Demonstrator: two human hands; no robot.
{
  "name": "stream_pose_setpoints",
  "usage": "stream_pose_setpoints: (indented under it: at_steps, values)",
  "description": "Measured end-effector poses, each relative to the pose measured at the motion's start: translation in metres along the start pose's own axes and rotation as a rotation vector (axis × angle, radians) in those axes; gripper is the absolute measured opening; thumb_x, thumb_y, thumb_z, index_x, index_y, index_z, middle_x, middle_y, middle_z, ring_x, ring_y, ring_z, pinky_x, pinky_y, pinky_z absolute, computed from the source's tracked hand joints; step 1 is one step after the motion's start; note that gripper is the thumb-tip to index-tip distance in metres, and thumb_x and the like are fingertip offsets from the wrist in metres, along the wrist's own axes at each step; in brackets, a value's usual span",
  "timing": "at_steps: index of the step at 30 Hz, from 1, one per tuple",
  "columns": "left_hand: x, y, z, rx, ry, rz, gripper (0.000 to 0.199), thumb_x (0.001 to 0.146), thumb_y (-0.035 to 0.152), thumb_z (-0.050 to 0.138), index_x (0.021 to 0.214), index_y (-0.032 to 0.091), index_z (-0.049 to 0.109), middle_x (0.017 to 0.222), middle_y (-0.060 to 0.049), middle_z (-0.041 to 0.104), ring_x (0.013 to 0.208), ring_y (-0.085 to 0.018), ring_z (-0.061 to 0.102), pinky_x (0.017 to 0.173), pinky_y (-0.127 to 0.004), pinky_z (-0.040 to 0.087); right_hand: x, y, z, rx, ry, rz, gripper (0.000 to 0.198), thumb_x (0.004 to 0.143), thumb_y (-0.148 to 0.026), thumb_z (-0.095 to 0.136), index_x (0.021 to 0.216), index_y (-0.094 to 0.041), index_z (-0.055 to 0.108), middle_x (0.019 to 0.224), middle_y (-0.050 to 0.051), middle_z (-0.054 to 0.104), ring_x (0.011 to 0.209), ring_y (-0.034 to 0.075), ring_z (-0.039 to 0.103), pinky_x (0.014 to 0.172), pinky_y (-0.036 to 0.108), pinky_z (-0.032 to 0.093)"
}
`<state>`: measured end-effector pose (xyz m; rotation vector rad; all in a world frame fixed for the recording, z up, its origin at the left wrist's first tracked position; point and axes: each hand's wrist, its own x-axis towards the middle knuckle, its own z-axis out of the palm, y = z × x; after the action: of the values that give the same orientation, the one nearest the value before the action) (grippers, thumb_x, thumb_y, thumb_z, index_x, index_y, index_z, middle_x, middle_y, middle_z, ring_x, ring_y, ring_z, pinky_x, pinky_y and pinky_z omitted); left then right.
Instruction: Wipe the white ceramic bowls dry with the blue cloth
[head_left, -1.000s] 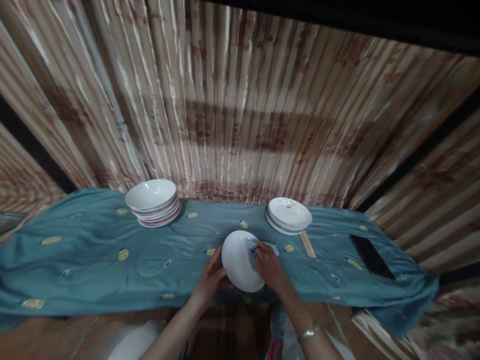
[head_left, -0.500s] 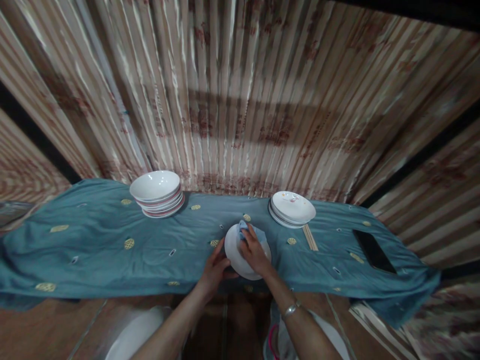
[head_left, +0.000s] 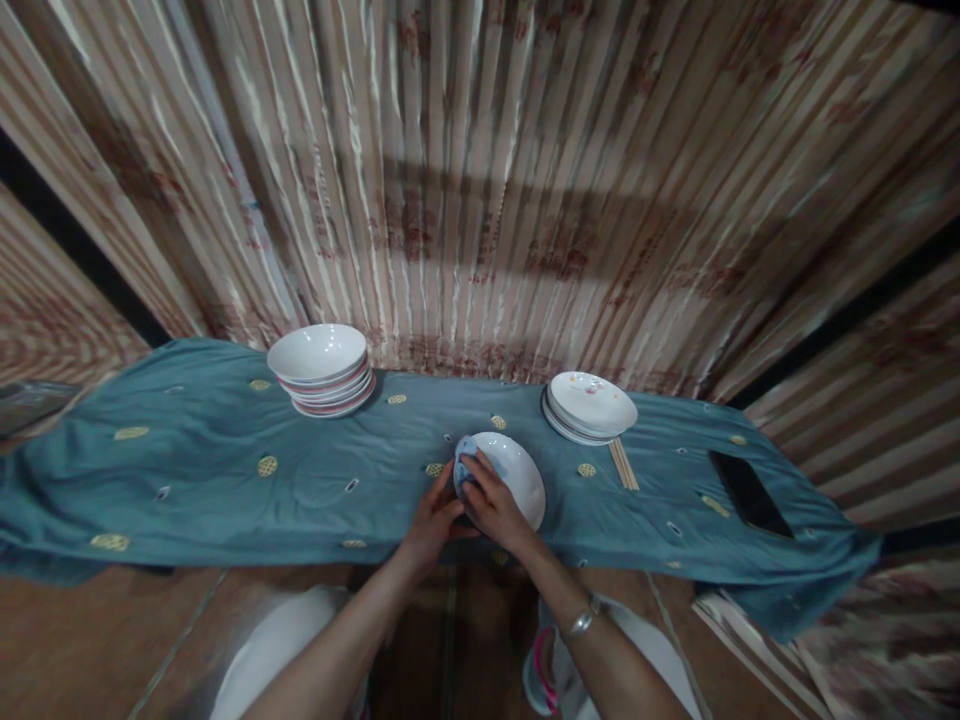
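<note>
A shallow white bowl [head_left: 526, 482] is at the near middle of the table, its glossy inner face towards me. My left hand [head_left: 433, 520] grips its left edge, fingers closed round the rim and partly hidden. My right hand [head_left: 491, 500] is closed on a light blue cloth [head_left: 465, 450] and presses it against the bowl's left inner side and rim. Part of the cloth is hidden under the fingers.
A stack of white bowls [head_left: 319, 355] stands at the back left, and shallow floral dishes [head_left: 592, 402] are stacked at the back right. Beside these lie wooden chopsticks [head_left: 623, 466] and a black phone [head_left: 750, 493]. A blue-green patterned cloth [head_left: 225, 510] covers the table.
The bowl has turned from its underside to its glossy inner face. My right hand has moved the cloth left, to the rim near my left hand. The view has shifted slightly.
</note>
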<state>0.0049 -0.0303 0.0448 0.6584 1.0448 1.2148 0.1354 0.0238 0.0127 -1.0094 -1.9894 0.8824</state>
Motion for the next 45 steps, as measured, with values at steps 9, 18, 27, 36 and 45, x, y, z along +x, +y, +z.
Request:
stream_pose_setpoints:
  at_steps: [9,18,27,36,45]
  values:
    - [-0.001,0.006,0.004,0.066,-0.039,0.07,0.079,0.065,0.026,0.069,0.14,0.029,0.046,0.127,-0.009,0.062,0.1,-0.03,0.063,0.065,-0.036,0.057,-0.008,-0.022,-0.01,-0.17,0.018,-0.134,0.053,0.095,-0.016,0.033,0.148,-0.021,0.032,0.154,0.007,0.031,0.144,0.02,0.024,0.118,0.042,0.026]
    - [0.001,0.009,0.008,0.111,-0.068,0.091,0.092,0.059,0.038,0.076,0.143,0.025,0.042,0.13,-0.014,0.06,0.101,-0.036,0.063,0.066,-0.04,0.055,0.02,-0.001,-0.042,-0.498,0.143,-0.155,0.069,0.078,-0.002,0.046,0.145,-0.011,0.036,0.151,0.018,0.033,0.14,0.03,0.031,0.113,0.051,0.032]
    - [0.003,0.001,0.003,0.073,-0.063,0.099,0.098,0.056,0.043,0.081,0.143,0.026,0.041,0.138,-0.014,0.054,0.112,-0.039,0.058,0.073,-0.044,0.055,0.028,0.024,-0.076,-0.704,0.252,0.045,0.049,0.083,-0.004,0.038,0.127,-0.015,0.055,0.12,0.016,0.063,0.114,0.026,0.055,0.104,0.048,0.041]
    - [0.001,0.004,0.002,0.09,0.002,0.047,0.104,0.058,0.04,0.076,0.149,0.017,0.03,0.141,-0.016,0.051,0.117,-0.04,0.054,0.072,-0.044,0.057,0.004,0.026,-0.08,-0.999,0.115,0.204,0.035,0.089,-0.003,0.041,0.117,-0.013,0.059,0.104,0.011,0.069,0.1,0.02,0.062,0.096,0.032,0.045]
    - [0.007,-0.002,-0.004,0.074,0.032,0.03,0.101,0.058,0.035,0.076,0.148,0.018,0.032,0.129,-0.016,0.061,0.107,-0.037,0.061,0.069,-0.043,0.058,-0.027,0.042,-0.078,-1.101,0.121,0.118,0.044,0.085,0.0,0.041,0.124,-0.01,0.058,0.14,0.019,0.05,0.124,0.024,0.053,0.103,0.039,0.043]
